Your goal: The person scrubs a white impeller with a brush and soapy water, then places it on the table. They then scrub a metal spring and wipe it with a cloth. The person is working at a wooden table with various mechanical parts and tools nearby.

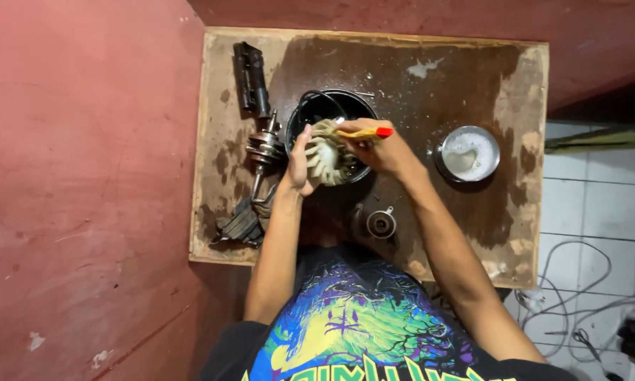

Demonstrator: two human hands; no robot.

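**Finned fan wheel held and brushed over a black tub**

Finned fan wheel (324,161), pale and dirty with curved blades around its rim, sits between a person's two bare hands, seen from above. It is held directly over a round black tub (310,113) that stands near the middle of a worn, stained wooden surface (515,85).

The left hand (300,164) cups the wheel's left edge, fingers wrapped around the blades, so its grip is closed on the wheel. The right hand (382,152) is closed around a brush (367,132) with a yellow handle and a red end; the brush lies across the top of the wheel, touching it, with the red end pointing right.

Left of the tub, a metal crankshaft (264,148) lies close to the left hand. Above it rests a long dark metal part (250,77), and below it, near the surface's front left corner, a dark ribbed block (240,226). Just in front of the tub, between the forearms, lies a small round metal part (382,224). Well to the right of the hands stands a shallow metal bowl (467,154) holding a whitish liquid.

The surface rests against red-painted walls. To its right, white floor tiles show, with loose cables (578,296) lying on them. The person wears a black shirt with a bright green and blue print.
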